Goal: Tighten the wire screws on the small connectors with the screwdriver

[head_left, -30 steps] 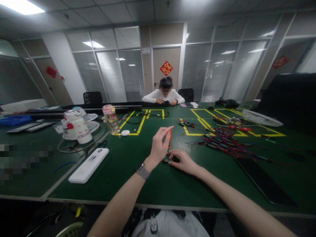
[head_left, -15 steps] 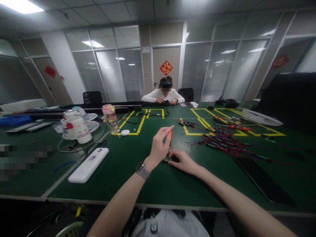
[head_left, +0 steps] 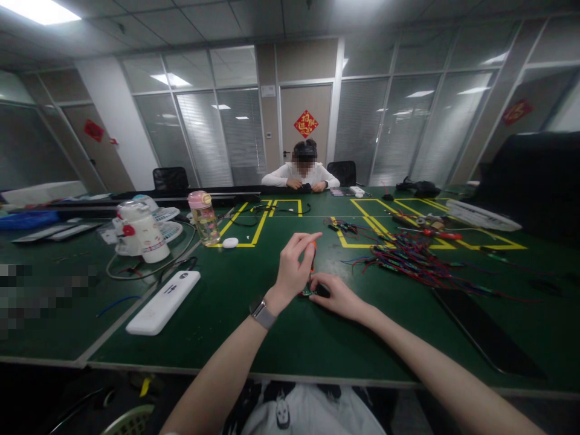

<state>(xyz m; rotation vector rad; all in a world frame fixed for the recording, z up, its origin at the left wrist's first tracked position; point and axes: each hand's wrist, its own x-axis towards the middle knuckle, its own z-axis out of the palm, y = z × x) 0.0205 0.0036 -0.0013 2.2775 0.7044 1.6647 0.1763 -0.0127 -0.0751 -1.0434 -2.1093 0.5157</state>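
My left hand (head_left: 293, 264), wearing a watch, is closed round the orange handle of a screwdriver (head_left: 313, 264), held upright with its tip pointing down. The fingers hide much of the handle. Under the tip, a small green circuit board (head_left: 306, 293) lies on the table. My right hand (head_left: 336, 295) rests low beside it, thumb and fingers closed at the board's right edge and near the screwdriver's shaft. The exact contact of the tip with the board is too small to make out.
Right of my hands lies a tangled heap of wired green boards (head_left: 408, 257), with a dark flat panel (head_left: 484, 329) nearer me. To the left are a white power bank (head_left: 164, 302), a pink-lidded bottle (head_left: 203, 220) and a white cup (head_left: 147, 232). A person (head_left: 302, 172) sits opposite.
The fingers of my left hand have shifted slightly at the screwdriver's handle. My right hand and the circuit board keep their places.
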